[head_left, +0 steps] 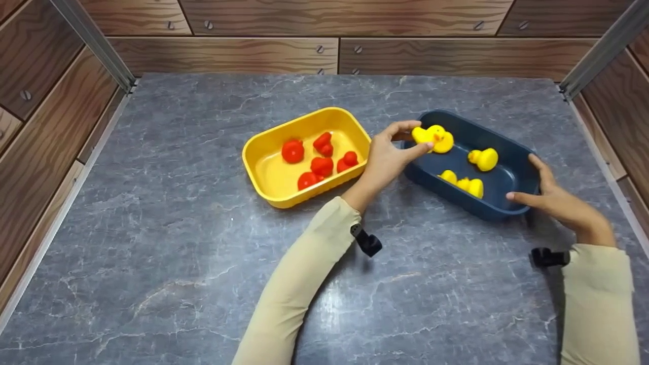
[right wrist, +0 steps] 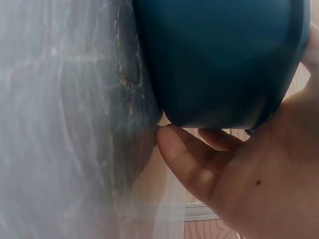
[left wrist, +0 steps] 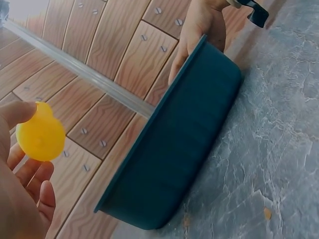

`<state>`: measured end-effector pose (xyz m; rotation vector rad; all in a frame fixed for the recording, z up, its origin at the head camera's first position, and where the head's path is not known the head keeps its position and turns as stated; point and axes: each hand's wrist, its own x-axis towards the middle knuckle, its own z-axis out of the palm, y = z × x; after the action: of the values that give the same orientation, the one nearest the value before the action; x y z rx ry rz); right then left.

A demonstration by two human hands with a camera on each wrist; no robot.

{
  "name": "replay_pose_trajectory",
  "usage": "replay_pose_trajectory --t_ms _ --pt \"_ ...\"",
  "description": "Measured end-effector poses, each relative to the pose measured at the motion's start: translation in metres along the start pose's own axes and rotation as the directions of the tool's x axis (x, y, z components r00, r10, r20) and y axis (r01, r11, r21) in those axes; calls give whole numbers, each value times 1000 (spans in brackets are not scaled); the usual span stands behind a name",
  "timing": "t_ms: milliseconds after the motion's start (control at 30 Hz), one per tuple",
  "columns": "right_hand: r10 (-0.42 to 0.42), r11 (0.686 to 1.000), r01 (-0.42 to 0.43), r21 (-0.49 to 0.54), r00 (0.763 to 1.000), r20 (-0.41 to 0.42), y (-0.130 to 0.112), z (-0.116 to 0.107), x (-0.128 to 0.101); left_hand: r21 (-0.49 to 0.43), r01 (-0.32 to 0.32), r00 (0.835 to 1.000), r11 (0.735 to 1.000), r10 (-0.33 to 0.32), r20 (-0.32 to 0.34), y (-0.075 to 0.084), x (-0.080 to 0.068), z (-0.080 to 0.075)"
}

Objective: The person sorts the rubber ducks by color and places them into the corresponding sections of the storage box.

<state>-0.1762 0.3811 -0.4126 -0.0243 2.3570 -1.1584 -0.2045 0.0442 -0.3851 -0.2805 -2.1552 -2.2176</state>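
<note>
Left hand (head_left: pixel 385 159) pinches a yellow duck (head_left: pixel 433 138) over the blue tub (head_left: pixel 512 175); right hand (head_left: pixel 550 197) grips the tub's near corner, fingers curled round it.

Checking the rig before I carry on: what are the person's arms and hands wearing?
Both arms wear long beige sleeves, the left sleeve and the right sleeve, ending at the wrists. A small black camera mount sits at each cuff, left and right. The left hand and right hand are bare: no gloves.
</note>
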Motion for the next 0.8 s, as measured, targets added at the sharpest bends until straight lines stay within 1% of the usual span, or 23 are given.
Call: replay_pose_trajectory --t_ms 100,233,400,500,667,800 --pt "13 1000 -13 1 1000 1 1 0 0 15 5 1000 1000 -5 -4 -3 1 2" --pt "20 1000 -20 8 1000 3 1 2 0 43 15 1000 999 -14 -26 -7 4 5" --pt "22 1000 -22 7 1000 2 1 3 0 122 32 999 992 -27 -46 -8 8 6" --pt "29 1000 -29 -1 1000 2 1 2 1 163 30 998 986 -22 -52 -9 12 6" --pt "39 999 -38 -14 999 7 1 1 1 172 25 998 985 -14 -65 -6 16 6" --pt "30 999 -30 -24 1000 3 0 0 0 218 19 998 976 -5 -65 -2 19 9"
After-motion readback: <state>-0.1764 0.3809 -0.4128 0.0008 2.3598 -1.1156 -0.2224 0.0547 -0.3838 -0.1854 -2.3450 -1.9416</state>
